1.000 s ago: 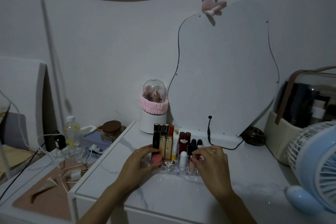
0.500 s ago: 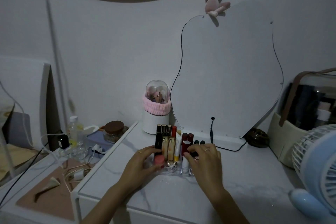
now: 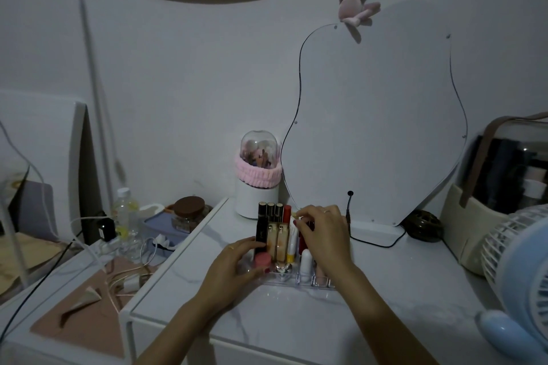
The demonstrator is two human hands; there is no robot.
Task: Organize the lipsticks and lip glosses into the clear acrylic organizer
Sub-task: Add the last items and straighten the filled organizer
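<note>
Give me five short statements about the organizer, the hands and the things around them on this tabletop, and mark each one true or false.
1. The clear acrylic organizer stands on the white marble-look tabletop. True.
2. The right hand rests flat on the table, away from the organizer. False: it reaches over the organizer's right side, fingers curled at the tubes there.
3. The left hand is at the organizer's left end, beside a pink-capped tube. True.
4. A blue fan stands to the left of the organizer. False: it stands at the far right.
5. The organizer is empty. False: several upright tubes fill it.
</note>
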